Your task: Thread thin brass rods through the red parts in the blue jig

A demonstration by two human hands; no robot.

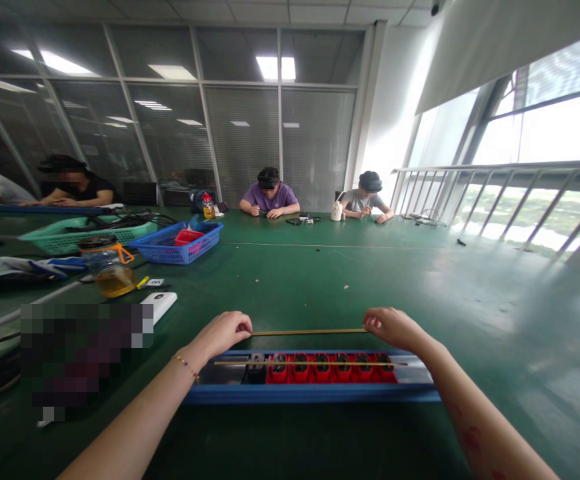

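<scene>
A thin yellowish stick [307, 331] runs level from left to right just beyond a long blue tray [315, 394]. My left hand [227, 331] pinches its left end, fingers curled together. At the other end, my right hand [389, 325] has its fingers closed on the stick. A second thin stick [230, 363] lies lengthwise over the tray, across a row of red blocks with black tops [321, 375]. One dark block [257, 373] stands at the row's left end. Bare grey metal shows inside the tray on both sides of the row.
To the left are a jar of amber liquid [115, 270], a blue basket [180, 250] with a red container, a green basket [55, 237] holding cables, and a white device [160, 307]. Several people sit along the far side of the green table [290, 287]. A metal railing [495, 171] stands right.
</scene>
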